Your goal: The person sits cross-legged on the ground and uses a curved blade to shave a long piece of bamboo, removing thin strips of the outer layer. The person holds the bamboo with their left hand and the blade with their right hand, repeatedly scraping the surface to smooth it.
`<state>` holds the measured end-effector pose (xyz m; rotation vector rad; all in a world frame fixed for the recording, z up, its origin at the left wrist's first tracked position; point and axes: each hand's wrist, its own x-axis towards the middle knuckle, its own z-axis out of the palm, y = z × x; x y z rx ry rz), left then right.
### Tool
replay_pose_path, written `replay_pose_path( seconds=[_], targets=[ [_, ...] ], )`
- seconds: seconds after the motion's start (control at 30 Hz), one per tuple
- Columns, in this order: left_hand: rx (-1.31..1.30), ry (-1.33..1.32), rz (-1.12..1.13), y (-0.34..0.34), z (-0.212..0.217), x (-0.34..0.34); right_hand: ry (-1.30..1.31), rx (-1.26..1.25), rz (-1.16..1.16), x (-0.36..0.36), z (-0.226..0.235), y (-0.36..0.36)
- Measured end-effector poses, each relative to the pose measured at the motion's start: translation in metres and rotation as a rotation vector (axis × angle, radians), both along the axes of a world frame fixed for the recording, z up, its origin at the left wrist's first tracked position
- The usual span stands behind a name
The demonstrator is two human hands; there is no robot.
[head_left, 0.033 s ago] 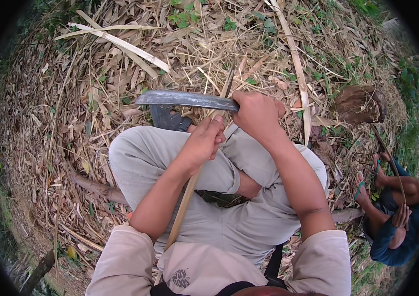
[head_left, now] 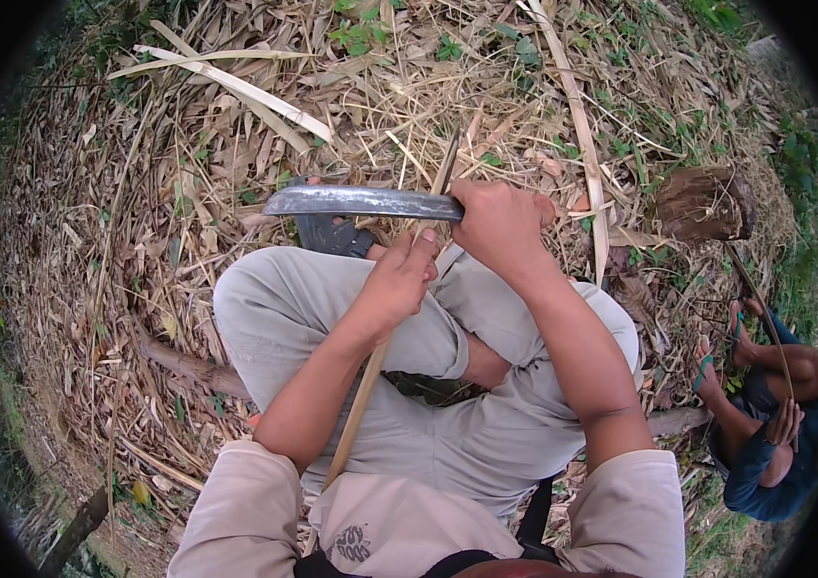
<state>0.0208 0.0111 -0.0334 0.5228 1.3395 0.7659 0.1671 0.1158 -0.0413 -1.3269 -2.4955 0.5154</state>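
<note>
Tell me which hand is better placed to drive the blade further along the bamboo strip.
Right. The right hand is closed on the handle of the machete, whose blade crosses the bamboo strip. The left hand grips the strip itself, steadying it over the lap.

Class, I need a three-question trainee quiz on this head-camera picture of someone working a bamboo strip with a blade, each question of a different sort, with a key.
1. True or false: the right hand grips the handle end of the long grey metal blade.
2. Which hand holds the thin pale bamboo strip? A the left hand; B neither hand; C another person's hand.
3. Fill in: the blade lies ___ the strip, pointing to the person's left.

Key:
1. True.
2. A.
3. Across. The strip runs from the lap up past the blade towards the dry leaf litter.
</note>
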Motion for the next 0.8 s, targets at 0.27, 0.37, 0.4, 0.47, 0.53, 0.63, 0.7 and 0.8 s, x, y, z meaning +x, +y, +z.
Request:
replay_pose_path(
  seconds=[0.27,0.37,0.4,0.47,0.53,0.63,0.7,0.8],
  targets=[
    [0.159,0.23,-0.083,0.002,-0.007,0.017,0.071,0.169,-0.092,0.014,-0.033,0.011],
    [0.154,0.187,-0.063,0.003,-0.005,0.019,0.087,0.222,-0.095,0.019,-0.033,0.016],
    [0.147,0.161,-0.063,0.002,-0.003,0.019,0.094,0.242,-0.102,0.019,-0.036,0.017],
    [0.067,0.05,-0.056,-0.005,0.007,0.016,0.041,0.234,-0.163,0.022,-0.034,0.021],
    [-0.074,-0.125,-0.065,-0.022,0.029,0.011,-0.077,0.1,-0.435,0.048,-0.035,0.05],
    [-0.009,-0.29,-0.154,-0.054,0.025,-0.002,-0.078,-0.224,-0.765,0.117,-0.029,0.108],
    [-0.12,-0.346,-0.08,-0.038,0.023,-0.003,0.078,-0.497,-0.731,0.1,-0.017,0.1],
    [-0.123,-0.351,-0.042,-0.02,0.026,-0.006,0.05,-0.621,-0.575,0.083,-0.02,0.074]
  ],
)
